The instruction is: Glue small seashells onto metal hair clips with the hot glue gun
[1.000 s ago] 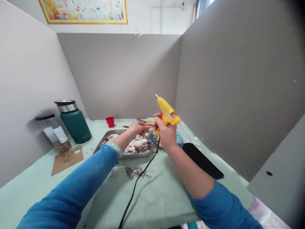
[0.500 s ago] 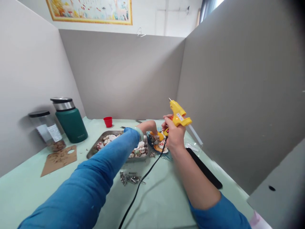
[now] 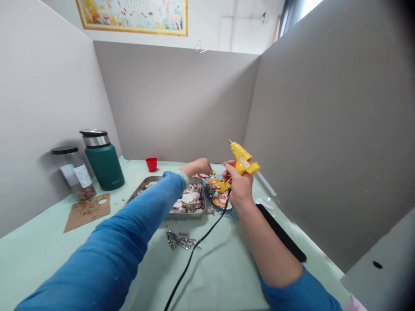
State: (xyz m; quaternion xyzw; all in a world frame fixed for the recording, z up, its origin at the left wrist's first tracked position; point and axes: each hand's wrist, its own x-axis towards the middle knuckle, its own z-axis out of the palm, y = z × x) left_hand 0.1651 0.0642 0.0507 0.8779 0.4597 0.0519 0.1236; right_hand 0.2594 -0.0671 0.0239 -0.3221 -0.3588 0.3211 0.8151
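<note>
My right hand (image 3: 240, 185) is wrapped round the handle of a yellow hot glue gun (image 3: 245, 160), its nozzle pointing up and to the left. A clear glue stick (image 3: 266, 183) sticks out of its back, and a black cord (image 3: 194, 248) runs down from its handle. My left hand (image 3: 199, 166) reaches over the far side of a metal tray (image 3: 194, 216) of seashells (image 3: 189, 201). Its fingers are pinched by the far edge of a blue dish (image 3: 231, 212) with shells and orange pieces; what they hold, if anything, is too small to name. Red and yellow loops (image 3: 203, 176) show just under them.
Metal clips (image 3: 181, 241) lie in front of the tray. At left stand a green bottle (image 3: 105, 167) and a clear jar (image 3: 76, 175), behind a brown board (image 3: 87, 212). A red cup (image 3: 151, 164) is at the back, a black flat object (image 3: 282, 233) at right. Grey partitions (image 3: 175, 103) enclose the table.
My left hand has lifted up from the blue dish and back to its far edge, uncovering the orange pieces. The glue gun stays in my right hand, slightly lower. The view has shifted a little.
</note>
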